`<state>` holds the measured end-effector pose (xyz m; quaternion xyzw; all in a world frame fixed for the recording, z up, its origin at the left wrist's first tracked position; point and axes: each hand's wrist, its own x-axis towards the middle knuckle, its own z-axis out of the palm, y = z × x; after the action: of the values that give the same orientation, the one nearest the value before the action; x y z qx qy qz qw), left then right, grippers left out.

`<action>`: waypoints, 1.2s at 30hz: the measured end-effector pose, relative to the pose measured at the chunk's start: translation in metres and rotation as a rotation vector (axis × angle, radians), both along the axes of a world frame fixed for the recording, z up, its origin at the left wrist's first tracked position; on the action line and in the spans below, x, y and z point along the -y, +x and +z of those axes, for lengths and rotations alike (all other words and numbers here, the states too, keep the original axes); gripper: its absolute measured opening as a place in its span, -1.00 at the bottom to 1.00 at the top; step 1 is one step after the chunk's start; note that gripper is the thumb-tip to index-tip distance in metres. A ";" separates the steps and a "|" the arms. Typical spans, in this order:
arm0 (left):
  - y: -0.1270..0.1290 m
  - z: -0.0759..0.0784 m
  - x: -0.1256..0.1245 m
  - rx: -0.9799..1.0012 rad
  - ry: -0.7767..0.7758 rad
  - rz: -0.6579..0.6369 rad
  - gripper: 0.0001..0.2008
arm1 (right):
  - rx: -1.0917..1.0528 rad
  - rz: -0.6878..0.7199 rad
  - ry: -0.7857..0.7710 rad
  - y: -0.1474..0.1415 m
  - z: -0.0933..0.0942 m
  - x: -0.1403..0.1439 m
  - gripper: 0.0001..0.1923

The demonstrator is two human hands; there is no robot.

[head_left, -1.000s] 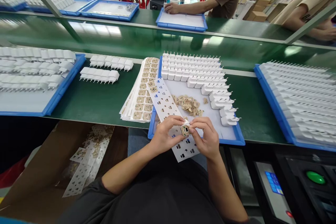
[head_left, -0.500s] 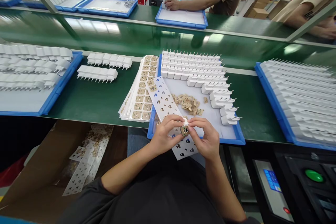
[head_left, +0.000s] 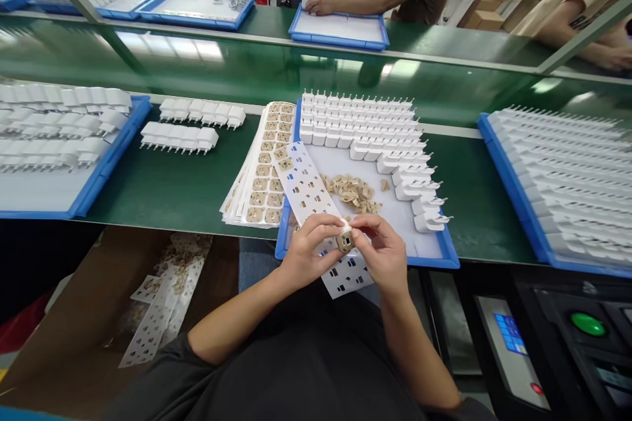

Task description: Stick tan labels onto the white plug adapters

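Note:
Between my two hands is a white plug charger [head_left: 345, 237], its port face covered by a tan sticker and turned toward me. My left hand [head_left: 311, 247] pinches it from the left, and my right hand [head_left: 382, 250] grips its right side with thumb and fingers. Beneath the hands lies a white sticker sheet [head_left: 309, 184] with cut-out shapes and a few tan stickers left at its upper end. It rests across a blue tray [head_left: 449, 253]. In that tray are a pile of tan peeled pieces [head_left: 353, 192] and rows of white chargers [head_left: 360, 122], prongs up.
Left of the tray is a stack of sticker sheets [head_left: 261, 177]. Loose chargers [head_left: 180, 138] stand farther left, beside another filled tray [head_left: 111, 158]. A full tray [head_left: 533, 223] is at right. Below are a cardboard box [head_left: 74, 316] and a green button [head_left: 587, 323]. A co-worker's hand [head_left: 320, 4] is across the bench.
Both hands keep hold of the charger; its stickered face has tilted slightly more toward me. The right fingers have shifted a little. Across the bench, the co-worker's hand has lowered slightly.

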<state>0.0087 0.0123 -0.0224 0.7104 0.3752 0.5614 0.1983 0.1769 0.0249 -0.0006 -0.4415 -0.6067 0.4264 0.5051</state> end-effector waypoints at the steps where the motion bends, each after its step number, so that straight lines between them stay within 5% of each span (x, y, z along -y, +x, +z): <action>1: 0.000 0.000 0.000 0.001 -0.002 0.000 -0.66 | -0.041 0.010 -0.028 0.001 -0.001 -0.001 -0.93; 8: 0.001 -0.002 0.000 -0.017 0.015 0.007 -0.66 | -0.195 0.021 -0.108 -0.005 -0.005 -0.003 -0.96; 18: 0.000 0.000 0.000 0.051 -0.046 -0.007 -0.65 | -0.138 0.066 -0.104 0.001 -0.013 -0.008 -0.87; 25: 0.000 -0.002 0.000 0.157 -0.151 -0.023 -0.67 | 0.264 0.027 0.383 0.007 0.003 0.001 -0.91; 29: -0.001 -0.004 0.000 0.250 -0.283 -0.052 -0.69 | 0.142 0.186 0.409 0.014 0.003 0.007 -0.92; 32: 0.000 -0.004 0.001 0.276 -0.338 -0.059 -0.66 | 0.061 -0.049 0.280 0.022 -0.003 -0.004 -0.94; 36: 0.000 -0.001 0.002 0.302 -0.358 -0.064 -0.66 | 0.469 -0.299 0.204 0.029 -0.004 -0.024 -0.78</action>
<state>0.0084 0.0107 -0.0236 0.5833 0.4123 0.5794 0.3926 0.2061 0.0493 -0.0051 -0.5593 -0.6749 0.1703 0.4502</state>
